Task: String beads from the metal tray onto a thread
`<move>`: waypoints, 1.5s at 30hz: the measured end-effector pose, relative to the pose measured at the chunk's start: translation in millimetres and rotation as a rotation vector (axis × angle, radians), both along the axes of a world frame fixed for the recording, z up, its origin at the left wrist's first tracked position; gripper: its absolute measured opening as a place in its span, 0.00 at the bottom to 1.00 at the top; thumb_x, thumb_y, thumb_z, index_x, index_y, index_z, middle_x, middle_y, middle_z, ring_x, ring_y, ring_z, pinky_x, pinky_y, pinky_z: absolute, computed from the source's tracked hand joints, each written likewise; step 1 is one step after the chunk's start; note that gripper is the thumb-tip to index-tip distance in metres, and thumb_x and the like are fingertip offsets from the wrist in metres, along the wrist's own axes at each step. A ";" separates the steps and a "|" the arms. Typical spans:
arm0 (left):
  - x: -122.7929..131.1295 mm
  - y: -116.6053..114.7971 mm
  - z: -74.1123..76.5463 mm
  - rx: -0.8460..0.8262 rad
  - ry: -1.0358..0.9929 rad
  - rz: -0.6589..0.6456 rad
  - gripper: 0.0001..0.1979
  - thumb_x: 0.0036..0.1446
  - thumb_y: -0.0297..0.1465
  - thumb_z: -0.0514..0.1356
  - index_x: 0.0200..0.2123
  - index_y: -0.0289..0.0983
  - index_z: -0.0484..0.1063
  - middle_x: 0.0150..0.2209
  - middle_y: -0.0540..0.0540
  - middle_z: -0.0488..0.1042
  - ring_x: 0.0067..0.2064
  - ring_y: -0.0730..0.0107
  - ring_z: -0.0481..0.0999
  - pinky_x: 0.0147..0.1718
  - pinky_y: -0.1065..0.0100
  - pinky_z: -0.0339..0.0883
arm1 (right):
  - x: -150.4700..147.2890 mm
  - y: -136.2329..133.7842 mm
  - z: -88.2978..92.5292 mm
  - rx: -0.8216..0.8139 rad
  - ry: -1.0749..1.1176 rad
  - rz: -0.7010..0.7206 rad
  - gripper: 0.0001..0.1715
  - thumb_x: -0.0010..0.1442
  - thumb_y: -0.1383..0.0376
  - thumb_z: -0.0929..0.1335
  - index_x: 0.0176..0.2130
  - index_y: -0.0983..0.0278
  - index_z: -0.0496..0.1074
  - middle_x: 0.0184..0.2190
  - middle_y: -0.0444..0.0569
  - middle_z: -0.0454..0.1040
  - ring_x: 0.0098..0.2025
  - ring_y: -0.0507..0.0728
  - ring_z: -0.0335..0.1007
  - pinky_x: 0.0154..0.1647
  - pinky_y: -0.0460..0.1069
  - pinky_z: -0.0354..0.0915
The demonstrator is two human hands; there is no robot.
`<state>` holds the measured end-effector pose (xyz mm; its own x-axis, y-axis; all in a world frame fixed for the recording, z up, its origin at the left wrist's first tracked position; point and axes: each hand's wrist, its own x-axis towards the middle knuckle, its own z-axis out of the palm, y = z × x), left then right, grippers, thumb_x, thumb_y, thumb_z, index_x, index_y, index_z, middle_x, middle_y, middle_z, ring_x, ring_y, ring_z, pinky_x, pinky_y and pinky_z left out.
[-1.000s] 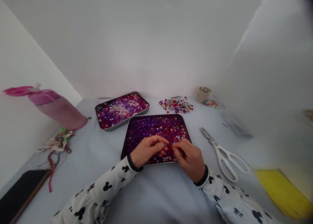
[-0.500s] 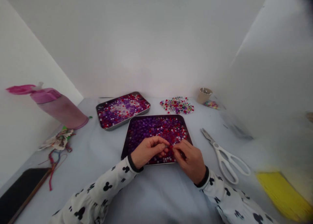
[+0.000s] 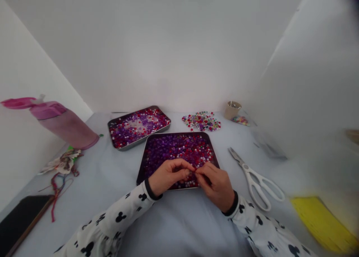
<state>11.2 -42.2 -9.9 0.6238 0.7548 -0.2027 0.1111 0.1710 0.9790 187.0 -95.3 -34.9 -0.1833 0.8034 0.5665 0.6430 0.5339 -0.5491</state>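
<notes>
Left hand (image 3: 168,174): over the near edge of the near tray (image 3: 141,169), at 6 o'clock of its bed. Fingers are curled and thumb and forefinger pressed together, pointing toward 3 o'clock.
Right hand (image 3: 217,183): just beside the left one on its 3 o'clock side. The knuckles face up and the fingertips are drawn together, pointing toward 9 o'clock.
Grip: both sets of fingertips meet on a red bead (image 3: 195,170). They are closed on it, but I cannot tell which hand bears it.
Red bead: pinched between the two hands, above the tray's near rim.
Near tray: dark, rectangular, full of purple, red and white beads.
Far tray (image 3: 131,145): at 11 o'clock of the near tray, close to it, with the same colours of beads.
Loose beads (image 3: 201,121): a mixed pile on the table (image 3: 179,219), at 1 o'clock of the near tray.
Cup (image 3: 232,109): at 2 o'clock, beyond the pile.
Scissors (image 3: 258,180): white-handled, at 3 o'clock of the hands, blades pointing to 11 o'clock.
Pink bottle (image 3: 66,126): at 10 o'clock, well apart.
Threads (image 3: 60,169): a tangle at 9 o'clock.
Phone (image 3: 22,223): dark, at 8 o'clock.
Sleeves: white with black mouse-head print.
</notes>
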 end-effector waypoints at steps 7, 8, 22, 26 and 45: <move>0.4 0.2 -1.5 -0.009 0.007 0.030 0.13 0.48 0.33 0.62 0.36 0.32 0.69 0.28 0.50 0.70 0.26 0.79 0.66 0.26 0.75 0.60 | 1.3 0.6 1.0 0.002 0.020 0.055 0.08 0.60 0.69 0.62 0.34 0.63 0.70 0.26 0.46 0.70 0.28 0.52 0.67 0.29 0.46 0.62; 0.5 -0.1 -2.0 -0.016 0.007 0.043 0.13 0.47 0.33 0.63 0.35 0.33 0.67 0.26 0.51 0.70 0.25 0.79 0.66 0.26 0.74 0.61 | 1.4 0.5 0.8 0.002 0.014 0.053 0.08 0.59 0.69 0.62 0.34 0.63 0.70 0.26 0.46 0.70 0.29 0.52 0.67 0.29 0.46 0.62; 3.0 -15.0 2.9 0.318 0.220 0.065 0.07 0.53 0.33 0.55 0.29 0.34 0.66 0.24 0.51 0.68 0.24 0.78 0.63 0.23 0.75 0.57 | 1.8 -2.7 -4.0 -0.003 -0.001 0.028 0.05 0.59 0.68 0.63 0.35 0.64 0.69 0.27 0.46 0.70 0.29 0.52 0.68 0.29 0.47 0.62; 2.5 -18.1 5.6 0.439 0.285 0.097 0.06 0.52 0.31 0.54 0.27 0.34 0.66 0.22 0.53 0.66 0.24 0.79 0.61 0.23 0.76 0.55 | 2.1 -2.9 -4.4 -0.003 -0.006 0.036 0.05 0.59 0.68 0.63 0.36 0.64 0.69 0.28 0.47 0.70 0.30 0.53 0.68 0.30 0.47 0.63; 3.8 -14.3 13.1 0.226 0.057 0.265 0.05 0.50 0.30 0.55 0.25 0.35 0.61 0.19 0.55 0.62 0.20 0.81 0.60 0.20 0.77 0.54 | 5.6 -3.4 6.2 -0.048 0.180 -0.060 0.10 0.57 0.70 0.62 0.39 0.62 0.70 0.35 0.49 0.71 0.39 0.55 0.69 0.40 0.50 0.65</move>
